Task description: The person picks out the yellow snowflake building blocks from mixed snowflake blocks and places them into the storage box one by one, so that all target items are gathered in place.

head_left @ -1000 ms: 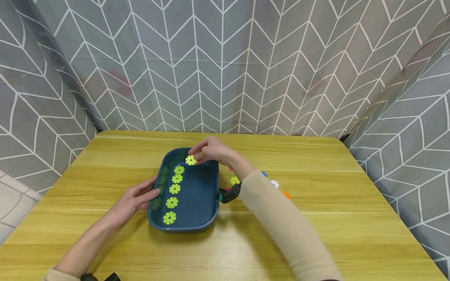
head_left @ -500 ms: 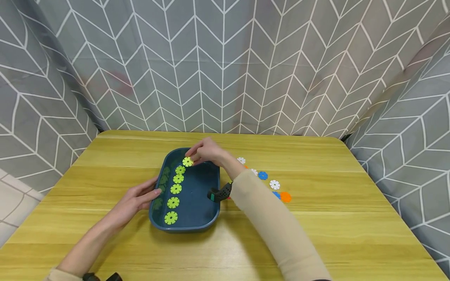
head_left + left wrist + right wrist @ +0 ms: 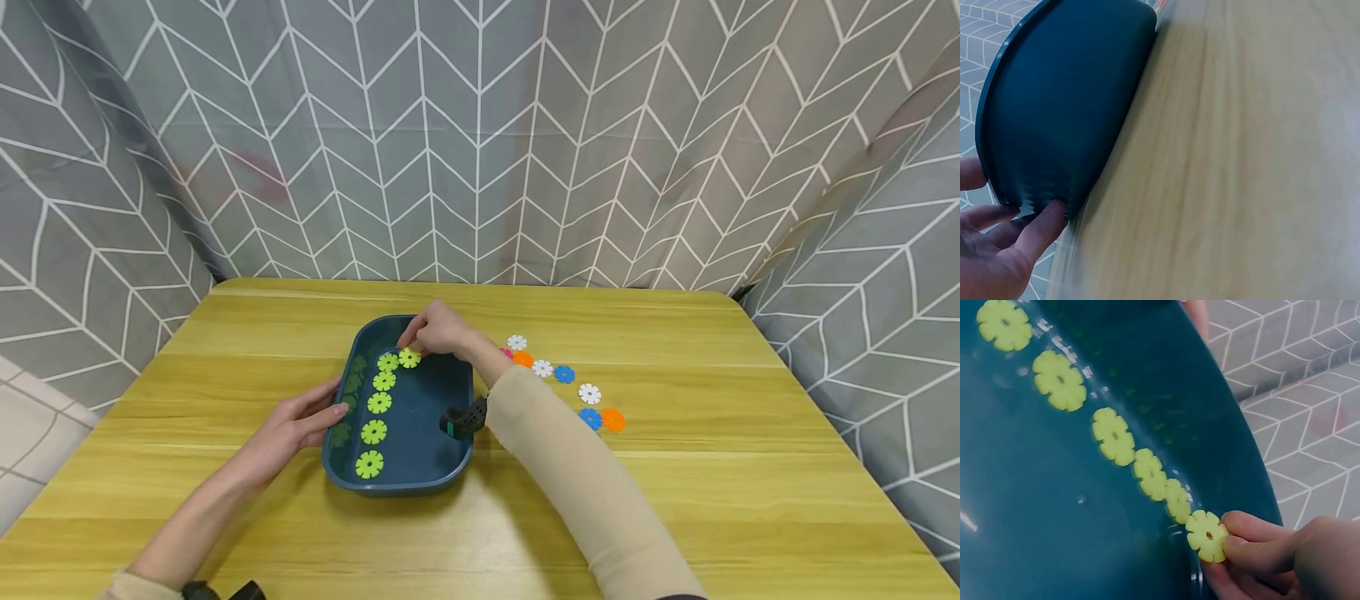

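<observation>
Disc (image 3: 1202, 539), yellow-green, flat, evenly notched

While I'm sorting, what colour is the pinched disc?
Yellow-green notched disc, best in right wrist view.

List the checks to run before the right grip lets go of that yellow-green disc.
1. Held disc secure: ok; the right grip pinches it at its edge.
2. Bin steadied: ok; the left grip holds its side.
3. Row discs flat: ok; all five lie on the bin's floor along its left wall.
4. Row evenly spaced: not ok; the near ones lie apart, the far ones crowd together.
5. Held disc touching the floor: cannot tell from these angles.
6. Loose discs on the table counted: cannot tell; the right sleeve may hide some.
</observation>
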Demonstrator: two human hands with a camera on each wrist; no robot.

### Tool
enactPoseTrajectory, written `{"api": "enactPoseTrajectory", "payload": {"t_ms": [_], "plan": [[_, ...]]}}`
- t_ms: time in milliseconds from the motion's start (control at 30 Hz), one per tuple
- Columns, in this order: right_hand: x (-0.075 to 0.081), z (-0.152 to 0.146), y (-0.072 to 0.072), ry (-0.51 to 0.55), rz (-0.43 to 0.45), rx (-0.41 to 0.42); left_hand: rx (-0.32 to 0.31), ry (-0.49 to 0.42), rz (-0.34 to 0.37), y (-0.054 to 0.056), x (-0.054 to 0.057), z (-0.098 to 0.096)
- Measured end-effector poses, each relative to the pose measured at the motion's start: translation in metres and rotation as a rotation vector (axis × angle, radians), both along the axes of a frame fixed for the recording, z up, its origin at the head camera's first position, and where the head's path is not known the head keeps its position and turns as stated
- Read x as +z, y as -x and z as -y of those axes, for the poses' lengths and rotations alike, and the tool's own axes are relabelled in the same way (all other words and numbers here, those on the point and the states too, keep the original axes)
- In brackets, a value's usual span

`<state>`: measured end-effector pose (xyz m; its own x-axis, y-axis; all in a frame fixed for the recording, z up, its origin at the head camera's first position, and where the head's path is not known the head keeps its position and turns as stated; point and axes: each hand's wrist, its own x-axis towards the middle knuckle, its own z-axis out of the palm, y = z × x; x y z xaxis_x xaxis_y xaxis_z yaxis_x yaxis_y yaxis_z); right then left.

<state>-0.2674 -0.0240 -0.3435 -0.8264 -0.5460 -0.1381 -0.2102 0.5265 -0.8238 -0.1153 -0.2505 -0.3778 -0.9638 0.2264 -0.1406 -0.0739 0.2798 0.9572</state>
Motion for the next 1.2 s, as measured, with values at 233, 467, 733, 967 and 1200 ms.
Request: {"api": "enactPoseTrajectory", "payload": {"t_ms": [233,467,733,967,1200], "plan": [[-0.004,0.0016,-0.0013,-0.075,-0.089,-0.008,-0.009,-0.005,-0.008,-0.0004,0.0005,-0.0003],[-0.0055,0.0027,-0.0028,-0.161,-0.152,-0.015,-0.01,0.006,-0.007,-0.0017,0.0015,-0.0014],[-0.0072,0.0037,-0.0043,-0.159,-0.178,-0.053,-0.014,0.01,-0.008,-0.0024,0.0025,-0.0003],[-0.0077,0.0053,-0.005,-0.167,-0.184,-0.085,-0.016,0.001,-0.003,-0.0019,0.0019,0.0006],[-0.0064,0.0059,-0.0069,-0.159,-0.189,-0.108,-0.025,-0.005,-0.005,-0.0016,0.0018,0.0006]]}}
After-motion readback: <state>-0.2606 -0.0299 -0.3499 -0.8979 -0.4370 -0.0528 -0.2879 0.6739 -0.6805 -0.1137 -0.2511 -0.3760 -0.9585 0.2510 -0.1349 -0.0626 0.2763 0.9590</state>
